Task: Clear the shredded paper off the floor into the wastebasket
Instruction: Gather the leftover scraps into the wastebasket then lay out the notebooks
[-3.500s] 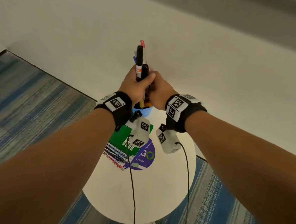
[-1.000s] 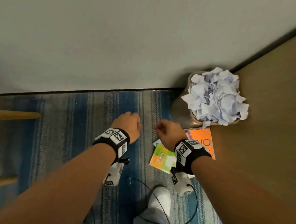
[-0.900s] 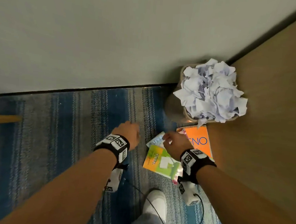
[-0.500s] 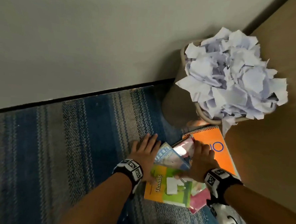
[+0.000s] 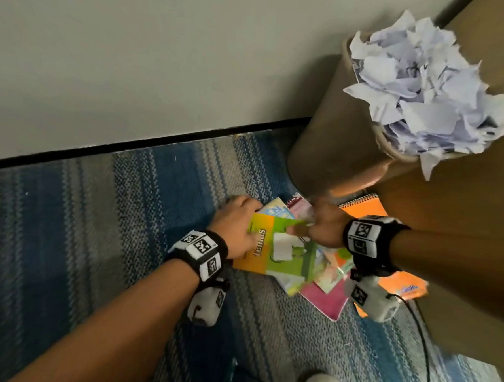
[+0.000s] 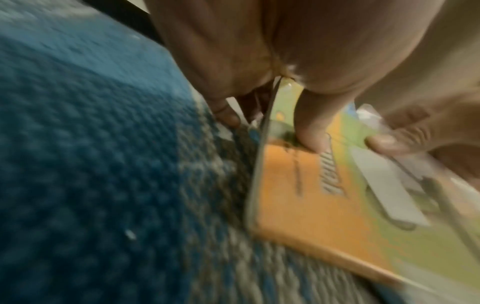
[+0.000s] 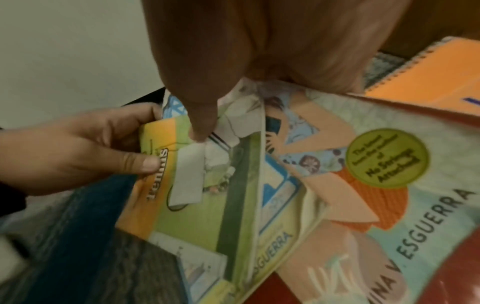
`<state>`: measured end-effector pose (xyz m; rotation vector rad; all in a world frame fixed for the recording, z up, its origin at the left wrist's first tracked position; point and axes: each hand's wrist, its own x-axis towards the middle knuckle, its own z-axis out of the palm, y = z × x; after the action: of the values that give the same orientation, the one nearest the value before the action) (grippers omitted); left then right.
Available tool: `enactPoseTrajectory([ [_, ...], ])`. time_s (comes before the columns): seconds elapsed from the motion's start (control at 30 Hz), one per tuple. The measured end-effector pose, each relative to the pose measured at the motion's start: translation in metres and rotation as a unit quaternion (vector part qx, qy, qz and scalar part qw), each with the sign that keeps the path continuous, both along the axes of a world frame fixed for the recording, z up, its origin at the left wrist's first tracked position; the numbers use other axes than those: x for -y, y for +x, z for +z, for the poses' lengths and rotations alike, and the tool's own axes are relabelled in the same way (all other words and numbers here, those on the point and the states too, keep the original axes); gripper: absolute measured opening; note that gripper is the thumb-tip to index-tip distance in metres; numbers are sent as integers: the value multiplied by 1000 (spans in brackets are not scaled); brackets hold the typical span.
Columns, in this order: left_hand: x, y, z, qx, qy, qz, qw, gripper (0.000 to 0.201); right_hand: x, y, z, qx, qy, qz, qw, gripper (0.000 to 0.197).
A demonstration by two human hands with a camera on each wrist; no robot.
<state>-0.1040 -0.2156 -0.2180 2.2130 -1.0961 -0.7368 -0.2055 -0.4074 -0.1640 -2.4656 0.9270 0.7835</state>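
Shredded paper (image 5: 428,83) overflowing the wastebasket (image 5: 333,148) at 1 o'clock looks feather-light, crushable; gather loosely. Left hand (image 5: 237,225) pinches the tennis book (image 5: 273,251); right hand (image 5: 322,227) grips a paper scrap (image 7: 233,115).

Head view looks steeply down; wrist views close, sharing tennis booklet (image 5: 260,252).

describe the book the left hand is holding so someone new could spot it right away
Start at the tan wastebasket heaped with shredded paper by the wall. On the striped carpet below it lies a fanned pile of books. The tennis book is the top one, at the pile's left edge, gripped by the left hand; only it has an orange-and-green cover reading "tennis".
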Motion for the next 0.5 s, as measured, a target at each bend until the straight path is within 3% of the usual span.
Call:
enactPoseTrajectory([
  [0.1,-28,26,-7,-30,-51,190,980,59,-23,28,-5,67,5,-11,998,68],
  [0.17,-45,41,-12,-56,-67,314,946,65,-39,38,-19,137,127,-83,979,57],
  [0.23,-55,49,-12,-68,-35,328,942,71,-46,37,-31,162,223,-123,954,70],
  [0.27,-56,50,-10,-70,-19,311,948,75,-44,31,-31,150,216,-107,959,70],
  [0.33,-55,49,-4,-86,-3,292,952,81,-29,4,-29,148,119,-60,980,49],
  [0.4,-53,47,0,-96,4,295,951,84,-4,-35,-25,180,-37,-76,980,41],
  [0.5,-53,45,-3,-111,-6,329,938,97,31,-80,-26,67,-185,-179,964,70],
])
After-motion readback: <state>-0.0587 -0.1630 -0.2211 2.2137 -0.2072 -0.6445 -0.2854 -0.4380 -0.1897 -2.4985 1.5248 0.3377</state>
